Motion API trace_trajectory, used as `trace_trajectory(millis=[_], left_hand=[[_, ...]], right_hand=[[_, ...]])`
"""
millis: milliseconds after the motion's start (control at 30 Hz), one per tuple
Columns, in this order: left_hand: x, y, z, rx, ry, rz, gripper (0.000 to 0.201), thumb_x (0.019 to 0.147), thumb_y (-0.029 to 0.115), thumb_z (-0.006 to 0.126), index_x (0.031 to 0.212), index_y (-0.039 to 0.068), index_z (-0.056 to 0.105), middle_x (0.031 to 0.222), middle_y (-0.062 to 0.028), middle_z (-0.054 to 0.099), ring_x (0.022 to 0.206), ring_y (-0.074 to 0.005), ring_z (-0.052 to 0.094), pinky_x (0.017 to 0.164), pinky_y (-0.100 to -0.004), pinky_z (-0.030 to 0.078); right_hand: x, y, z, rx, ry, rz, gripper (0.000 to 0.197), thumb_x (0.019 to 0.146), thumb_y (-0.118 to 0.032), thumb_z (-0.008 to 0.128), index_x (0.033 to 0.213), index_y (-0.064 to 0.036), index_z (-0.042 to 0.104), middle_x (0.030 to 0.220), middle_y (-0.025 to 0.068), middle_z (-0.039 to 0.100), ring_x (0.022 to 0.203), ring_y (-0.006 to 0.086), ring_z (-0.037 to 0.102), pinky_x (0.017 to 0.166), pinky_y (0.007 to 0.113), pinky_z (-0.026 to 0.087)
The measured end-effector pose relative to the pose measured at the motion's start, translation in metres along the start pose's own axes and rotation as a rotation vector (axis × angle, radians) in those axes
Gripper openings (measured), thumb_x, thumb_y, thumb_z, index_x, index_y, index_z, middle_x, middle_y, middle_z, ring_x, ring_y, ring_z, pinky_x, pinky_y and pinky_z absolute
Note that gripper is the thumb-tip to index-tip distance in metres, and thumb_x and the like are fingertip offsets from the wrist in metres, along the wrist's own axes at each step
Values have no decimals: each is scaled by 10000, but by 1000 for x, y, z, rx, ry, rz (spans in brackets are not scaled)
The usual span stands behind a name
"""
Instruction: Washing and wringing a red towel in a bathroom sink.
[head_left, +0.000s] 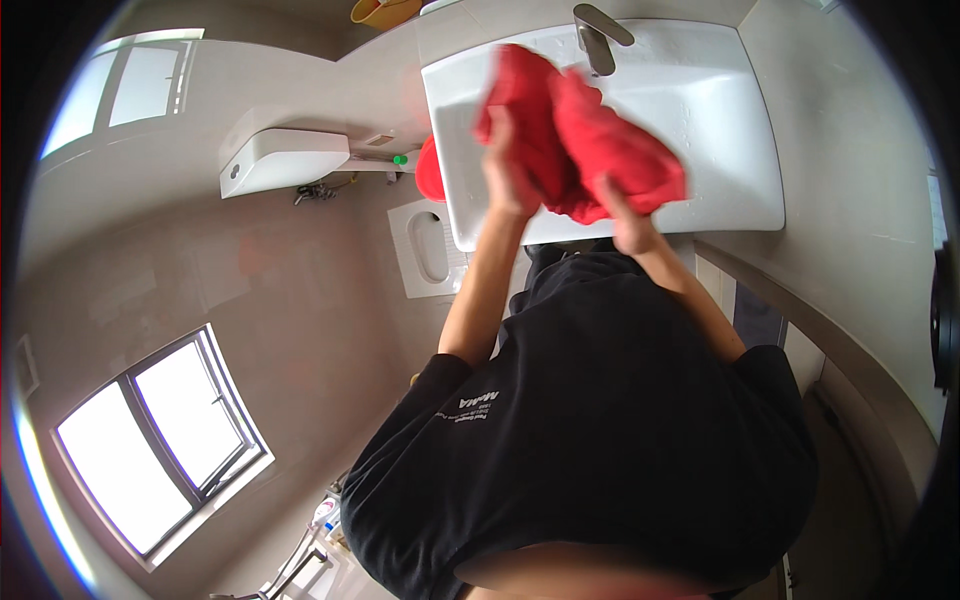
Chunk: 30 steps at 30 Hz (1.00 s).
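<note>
Red cloth (620,145) hangs bunched in two lobes over the near left part of a white washbasin (725,110), lifted off the bowl, edges blurred. Left hand (507,170) clamped on the left lobe, thumb side up; right hand (628,220) clamped on the lower edge of the right lobe, close to the basin's front rim.

Risks, as judged: a loose right-hand hold on that edge could let the lobe slip and flop over the front rim, toward the black T-shirt (600,390). Swinging the upper left fold too far back could knock it against the grey faucet (600,45), which stands just beyond. If the cloth is wet, drips could land outside the bowl; wetness cannot be told from here.

Counts: hands, two. Red cloth, one bundle; whether one piece or two, cannot tell. Washbasin, one. Faucet, one. Red tub (430,170), one, partly hidden beyond the basin's left side. Squat toilet (430,245), one. White cistern (285,162), one. Green cap (401,160), one. Window (160,440) at lower left, one, two bright panes.
</note>
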<state>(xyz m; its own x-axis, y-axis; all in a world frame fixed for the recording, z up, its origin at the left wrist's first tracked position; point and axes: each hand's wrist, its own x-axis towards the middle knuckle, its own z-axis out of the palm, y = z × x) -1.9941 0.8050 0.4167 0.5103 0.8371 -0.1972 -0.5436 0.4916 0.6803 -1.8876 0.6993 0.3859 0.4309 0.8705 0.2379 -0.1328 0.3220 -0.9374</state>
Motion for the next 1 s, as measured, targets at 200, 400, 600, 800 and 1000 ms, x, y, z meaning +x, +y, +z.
trace_trajectory(millis=[200,400,600,800,1000], left_hand=[[-22,-41,41,156,-81,-68,395,1027,356,402,1333,108,437,1302,-59,536,1184,-178,517,1003,-334,424],[-3,-38,46,548,-197,196,359,1029,353,422,1208,62,529,1105,-26,582,1006,-109,515,873,-277,438],[34,-12,26,219,-441,-153,558,1017,501,344,1101,13,602,995,-43,620,923,-136,585,813,-305,500],[-35,-65,18,281,-208,-187,422,1005,341,493,1332,74,483,1172,24,536,1114,-82,456,1001,-283,351],[-39,-17,3,-89,-103,-140,589,977,492,425,1412,100,363,1418,-105,440,1290,-328,445,1020,-531,411]], right_hand=[[59,-25,10,-178,233,-334,445,941,-100,540,1376,-51,463,1468,113,419,1387,263,339,1134,370,265],[76,-21,7,414,483,12,287,959,-130,541,1221,-13,543,1160,46,587,1050,134,551,945,320,444],[28,-6,42,-354,448,-389,272,956,-163,556,1189,-29,597,1232,113,584,1134,185,525,993,346,395],[117,-10,-57,563,444,546,229,987,-187,479,1128,-52,599,1108,98,649,962,218,636,833,374,534],[81,-12,-77,738,324,455,314,995,-253,489,1195,-21,557,1096,101,672,985,239,657,912,393,525]])
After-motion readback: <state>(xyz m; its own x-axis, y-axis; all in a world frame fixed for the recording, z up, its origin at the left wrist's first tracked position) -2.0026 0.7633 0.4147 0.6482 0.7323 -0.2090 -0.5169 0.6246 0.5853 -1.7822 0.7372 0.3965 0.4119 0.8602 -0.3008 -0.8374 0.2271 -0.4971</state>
